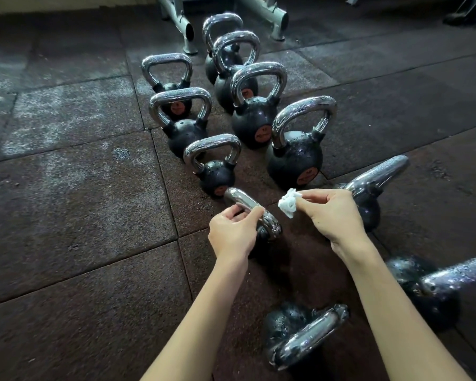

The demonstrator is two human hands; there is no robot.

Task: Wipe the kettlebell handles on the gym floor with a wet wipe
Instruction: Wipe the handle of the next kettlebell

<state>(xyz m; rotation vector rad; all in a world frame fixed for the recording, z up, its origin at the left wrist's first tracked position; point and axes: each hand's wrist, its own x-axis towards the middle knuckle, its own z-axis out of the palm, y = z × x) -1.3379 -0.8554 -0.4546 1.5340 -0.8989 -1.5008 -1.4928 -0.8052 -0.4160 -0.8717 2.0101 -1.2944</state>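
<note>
Dark rubber tile floor [80, 188], speckled, pale scuffed patches at left. Grey metal rack legs [182, 26] at the top edge. Two rows of black kettlebells with chrome handles run away from the camera, all upright, handles beaded with droplets; largest of the far group [294, 158] sits right of centre with an orange label. Nearest kettlebell [261, 235] is between the hands, its chrome handle [248, 204] pointing up-left, ball mostly hidden under the left hand. Left hand [232, 235] pinches that handle, thumb and fingers closed on the bar. Right hand [333, 213] is just beside it, not touching the handle; thumb and fingertips clamped on a crumpled white wet wipe [289, 203], held in air just right of the handle. Three more kettlebells lie low at the right and bottom: one [368, 199] behind the right hand, one [434, 284] at the right edge, one [300, 334] at bottom centre.
</note>
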